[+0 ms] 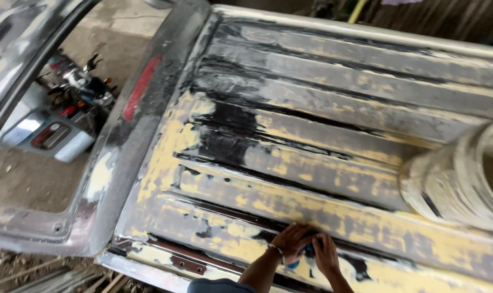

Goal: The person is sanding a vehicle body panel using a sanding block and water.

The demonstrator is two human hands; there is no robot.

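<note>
A ribbed metal vehicle roof (322,141) fills most of the head view, its old paint sanded back to patches of yellow filler, grey and black, with long raised ribs running from the near-left corner toward the far right. To its left the raised rear hatch (121,135) hangs open, a red light strip (140,87) set in its frame, and through the window opening a parked motorbike (81,87) and a grey metal box (51,135) show on the dirt floor below. At the roof's right edge stands a large paint-caked bucket (458,179), its rim partly cut off by the frame. Near the roof's near edge, both hands press down side by side on a small blue sanding block (306,254) (only slivers of blue show between and under the fingers). The left hand (291,242), a bracelet on its wrist, lies flat over the block with fingers curled on it; the right hand (327,255) is closed over the block's other end, touching the left. The block sits directly beneath the hands, in a dark groove between two ribs, and its long axis appears to run along that groove, left to right. Neither hand is nearer than the other; both cover it. A rusty hinge plate (188,265) lies at the near-left corner.
</note>
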